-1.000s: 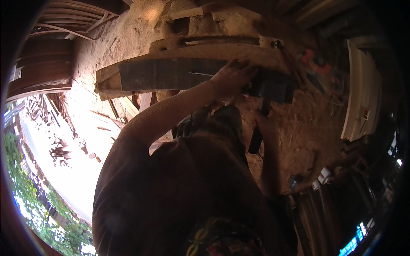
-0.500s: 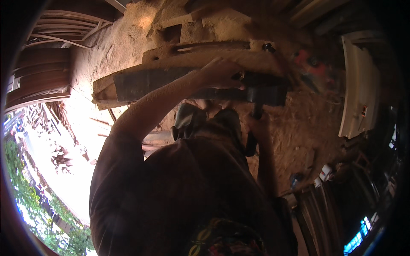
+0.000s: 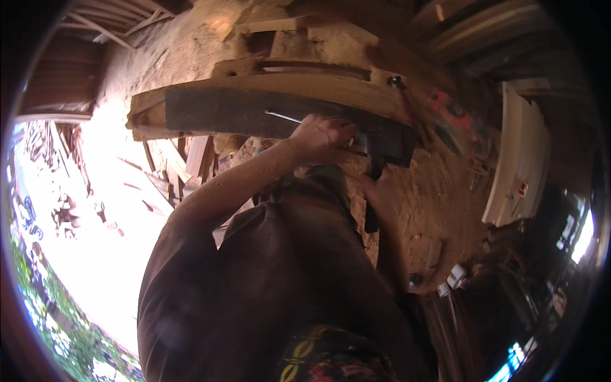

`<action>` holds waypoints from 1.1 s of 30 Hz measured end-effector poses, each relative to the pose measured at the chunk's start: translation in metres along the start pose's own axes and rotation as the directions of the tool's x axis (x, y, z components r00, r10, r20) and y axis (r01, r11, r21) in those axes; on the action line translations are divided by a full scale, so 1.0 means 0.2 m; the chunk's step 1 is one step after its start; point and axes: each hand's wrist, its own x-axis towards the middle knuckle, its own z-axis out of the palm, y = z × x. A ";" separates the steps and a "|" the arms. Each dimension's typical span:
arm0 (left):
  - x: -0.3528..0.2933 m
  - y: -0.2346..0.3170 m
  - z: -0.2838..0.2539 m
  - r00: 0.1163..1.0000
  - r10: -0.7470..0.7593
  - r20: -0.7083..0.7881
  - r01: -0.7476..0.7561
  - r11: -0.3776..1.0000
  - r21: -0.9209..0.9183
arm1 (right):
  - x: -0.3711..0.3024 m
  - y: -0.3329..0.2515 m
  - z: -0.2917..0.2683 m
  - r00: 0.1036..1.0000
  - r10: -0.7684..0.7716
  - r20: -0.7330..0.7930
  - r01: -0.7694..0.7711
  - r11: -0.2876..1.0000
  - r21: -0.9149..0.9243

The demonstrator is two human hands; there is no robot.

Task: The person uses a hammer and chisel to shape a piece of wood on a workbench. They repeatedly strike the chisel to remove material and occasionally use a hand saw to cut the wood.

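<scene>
A long dark board (image 3: pixel 216 111) lies across a pale timber in front of me. Over it, my left hand (image 3: pixel 323 135) is closed around a slim hand tool with a thin bright metal shaft (image 3: pixel 283 117), pointing left. Whether its tip is a chisel or a screwdriver I cannot make out. My right hand (image 3: pixel 377 184) grips the handle of a dark, block-headed mallet (image 3: pixel 391 145). The mallet's head is at the board's right part, close to my left hand; whether it touches the board is unclear.
A red and dark power tool (image 3: pixel 455 114) rests on the sawdust-covered ground to the right. Beyond it stands a pale plank (image 3: pixel 519 159) with a small orange-handled tool (image 3: pixel 523 189) on it. A white container (image 3: pixel 457 276) sits lower right. Scrap wood (image 3: pixel 172 162) lies left.
My left hand has moved down and slightly left from beside the mallet's head. The metal shaft now shows in it. The right hand still holds the mallet, and the view has shifted.
</scene>
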 end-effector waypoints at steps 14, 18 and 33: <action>-0.12 0.22 0.12 0.934 0.299 -0.196 -0.309 0.951 -0.020 | 0.06 0.13 0.02 0.932 -0.339 -0.126 0.321 0.936 -0.148; -0.18 0.31 0.16 0.958 0.138 -0.253 -0.182 0.971 -0.158 | 0.03 -0.01 -0.07 0.886 -0.455 0.086 0.461 0.853 -0.245; -0.59 0.14 0.19 0.662 -0.665 -0.345 0.565 0.746 -0.353 | 0.29 -0.16 -0.18 0.599 -0.796 -0.084 0.780 0.604 -0.162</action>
